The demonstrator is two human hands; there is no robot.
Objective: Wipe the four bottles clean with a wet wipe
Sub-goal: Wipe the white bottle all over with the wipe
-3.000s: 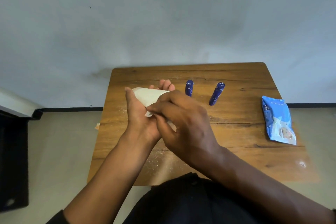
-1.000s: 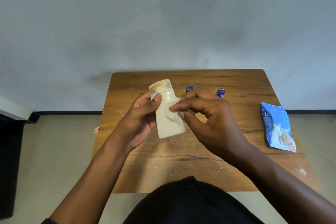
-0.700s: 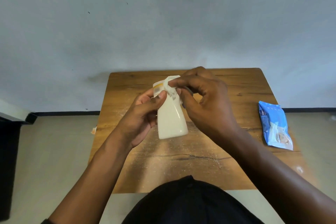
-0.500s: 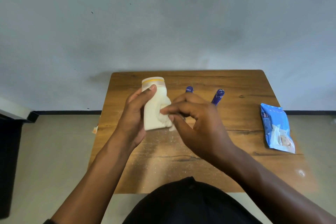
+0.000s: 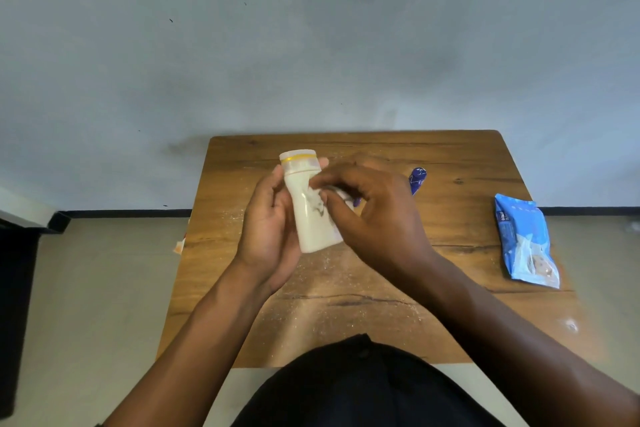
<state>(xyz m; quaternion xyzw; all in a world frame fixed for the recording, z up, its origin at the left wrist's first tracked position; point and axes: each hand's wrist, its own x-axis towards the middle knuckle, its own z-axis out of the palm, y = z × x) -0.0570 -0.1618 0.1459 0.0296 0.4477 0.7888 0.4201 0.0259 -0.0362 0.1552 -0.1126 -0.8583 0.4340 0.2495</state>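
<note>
My left hand [image 5: 268, 229] grips a white bottle [image 5: 310, 218] with a yellow band under its cap, held upright above the wooden table [image 5: 450, 246]. My right hand [image 5: 377, 218] pinches a crumpled white wet wipe [image 5: 317, 199] against the bottle's front. One small dark-blue bottle [image 5: 417, 180] lies on the table behind my right hand. A sliver of a second blue bottle [image 5: 358, 201] shows at my right fingers; the rest is hidden.
A blue pack of wet wipes [image 5: 524, 243] lies near the table's right edge. White powder is scattered on the table's middle and front. A grey wall stands close behind the table, and a dark object [image 5: 17, 288] sits at the left on the floor.
The bottle has turned in my left hand and sits more upright and central. My right hand with the wipe has moved up from the bottle's lower side to its middle.
</note>
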